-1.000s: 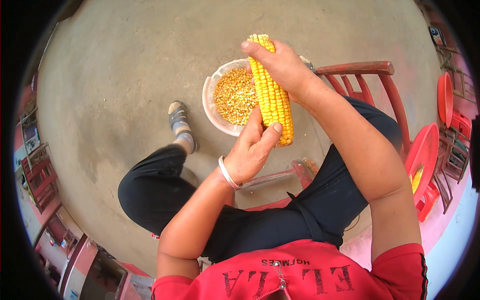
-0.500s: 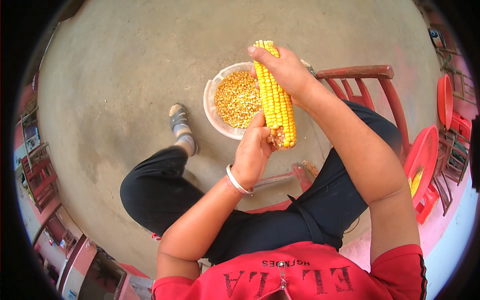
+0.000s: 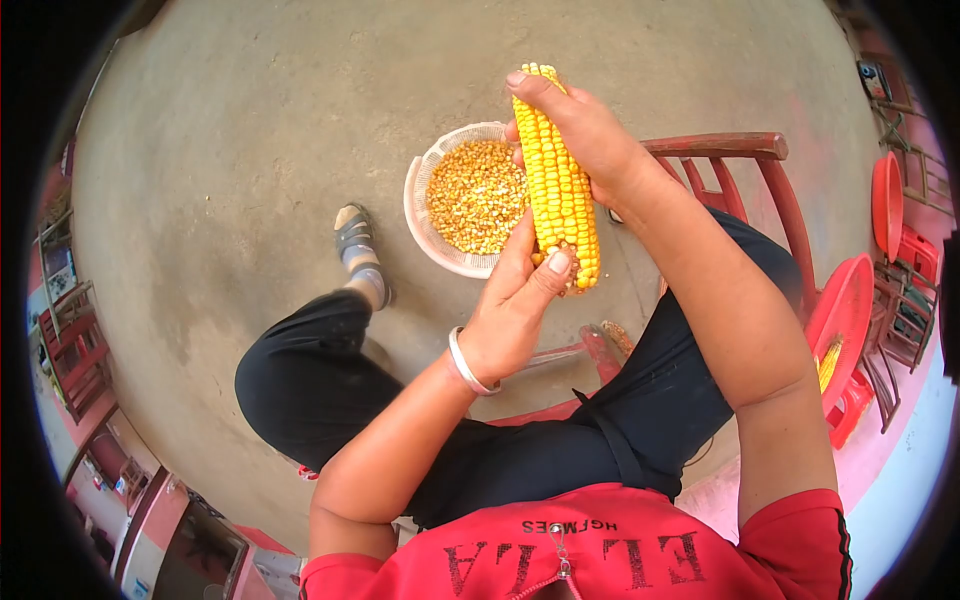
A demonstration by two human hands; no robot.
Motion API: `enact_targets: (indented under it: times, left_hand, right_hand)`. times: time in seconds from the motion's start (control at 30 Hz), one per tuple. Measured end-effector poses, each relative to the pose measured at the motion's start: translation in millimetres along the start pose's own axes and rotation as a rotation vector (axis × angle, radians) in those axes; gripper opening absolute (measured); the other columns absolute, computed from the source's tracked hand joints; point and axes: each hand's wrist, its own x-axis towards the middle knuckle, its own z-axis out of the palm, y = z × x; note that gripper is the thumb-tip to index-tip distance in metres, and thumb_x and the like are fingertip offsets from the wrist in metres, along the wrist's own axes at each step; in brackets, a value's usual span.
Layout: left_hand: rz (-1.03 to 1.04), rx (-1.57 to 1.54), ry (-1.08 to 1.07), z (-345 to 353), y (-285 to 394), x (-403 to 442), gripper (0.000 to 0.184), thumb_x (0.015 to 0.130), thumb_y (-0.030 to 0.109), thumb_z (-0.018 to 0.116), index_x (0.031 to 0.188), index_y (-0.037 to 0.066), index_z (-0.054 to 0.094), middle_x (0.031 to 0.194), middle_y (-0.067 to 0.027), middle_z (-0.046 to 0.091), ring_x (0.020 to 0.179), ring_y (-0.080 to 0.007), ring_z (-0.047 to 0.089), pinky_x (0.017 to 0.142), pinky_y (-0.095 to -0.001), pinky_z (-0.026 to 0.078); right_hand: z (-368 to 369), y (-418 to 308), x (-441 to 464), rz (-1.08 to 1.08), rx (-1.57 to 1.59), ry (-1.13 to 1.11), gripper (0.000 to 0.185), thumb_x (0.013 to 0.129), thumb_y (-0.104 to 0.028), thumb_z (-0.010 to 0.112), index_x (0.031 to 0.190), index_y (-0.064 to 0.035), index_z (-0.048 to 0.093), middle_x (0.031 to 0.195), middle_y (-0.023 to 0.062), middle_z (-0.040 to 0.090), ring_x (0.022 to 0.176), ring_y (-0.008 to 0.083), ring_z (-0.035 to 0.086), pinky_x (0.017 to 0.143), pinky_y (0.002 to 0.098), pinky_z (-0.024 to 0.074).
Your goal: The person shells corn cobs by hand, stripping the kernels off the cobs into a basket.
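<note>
Holding yellow corn cob (image 3: 560,190) in both hands, well off the floor. Gripping its far part in right hand (image 3: 588,138), with fingers wrapped round and thumb laid near the tip. Closed on its near end with left hand (image 3: 508,318), pressing thumb at a bared patch. Wearing pale bangle (image 3: 464,362) on left wrist. Noted beyond left hand: basket (image 3: 414,205) of loose kernels (image 3: 472,195), partly hidden by cob. Noted right of right hand: red chair (image 3: 718,146).
</note>
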Motion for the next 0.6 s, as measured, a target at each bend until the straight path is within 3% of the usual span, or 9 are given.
enact_targets:
  times: [0.23, 0.37, 0.43, 0.57, 0.6]
  left_hand:
    - [0.003, -0.283, 0.048, 0.4, 0.4, 0.9, 0.061, 0.090, 0.021, 0.045, 0.144, -0.003, 0.028, 0.138, -0.0101, 0.044, 0.124, -0.0186, 0.047, 0.103, -0.0360, 0.037]
    - [-0.015, -0.289, 0.074, 4.1, -1.7, 4.7, 0.054, 0.096, 0.023, 0.045, 0.142, -0.003, 0.032, 0.135, -0.0093, 0.047, 0.121, -0.0171, 0.049, 0.101, -0.0341, 0.038]
    - [-0.016, -0.109, 0.127, 5.9, -4.1, 4.7, 0.049, 0.101, 0.026, 0.045, 0.140, -0.002, 0.036, 0.134, -0.0083, 0.049, 0.120, -0.0149, 0.049, 0.099, -0.0310, 0.040]
    - [-0.042, -0.052, 0.072, -1.9, -9.8, 3.0, 0.049, 0.102, 0.029, 0.044, 0.140, -0.001, 0.036, 0.134, -0.0079, 0.049, 0.119, -0.0134, 0.049, 0.098, -0.0291, 0.040]
    - [0.009, 0.002, 0.074, 0.4, -8.5, 2.3, 0.049, 0.102, 0.028, 0.044, 0.140, -0.002, 0.036, 0.128, -0.0069, 0.050, 0.112, -0.0116, 0.049, 0.095, -0.0274, 0.041]
  right_hand:
    - [-3.7, -0.1, 1.2, -0.016, 0.050, 0.011, 0.046, 0.085, -0.048, 0.066, 0.097, -0.0056, 0.053, 0.079, 0.0076, 0.062, 0.064, 0.0132, 0.062, 0.059, 0.0255, 0.0535]
    - [-4.4, 2.1, 2.2, -0.016, 0.033, 0.017, 0.045, 0.085, -0.047, 0.066, 0.097, -0.0056, 0.053, 0.079, 0.0072, 0.062, 0.065, 0.0129, 0.062, 0.059, 0.0256, 0.0535]
    - [-4.0, 2.8, 1.1, -0.015, 0.037, 0.017, 0.044, 0.086, -0.047, 0.065, 0.097, -0.0058, 0.053, 0.079, 0.0070, 0.062, 0.065, 0.0128, 0.062, 0.059, 0.0256, 0.0535]
    - [-4.0, 3.0, 0.3, 0.005, 0.044, 0.025, 0.043, 0.087, -0.047, 0.064, 0.097, -0.0068, 0.053, 0.079, 0.0063, 0.062, 0.064, 0.0126, 0.062, 0.059, 0.0257, 0.0536]
    - [-4.6, 2.2, 0.2, 0.006, 0.043, 0.024, 0.043, 0.087, -0.047, 0.064, 0.097, -0.0068, 0.053, 0.079, 0.0063, 0.062, 0.064, 0.0126, 0.062, 0.059, 0.0257, 0.0536]
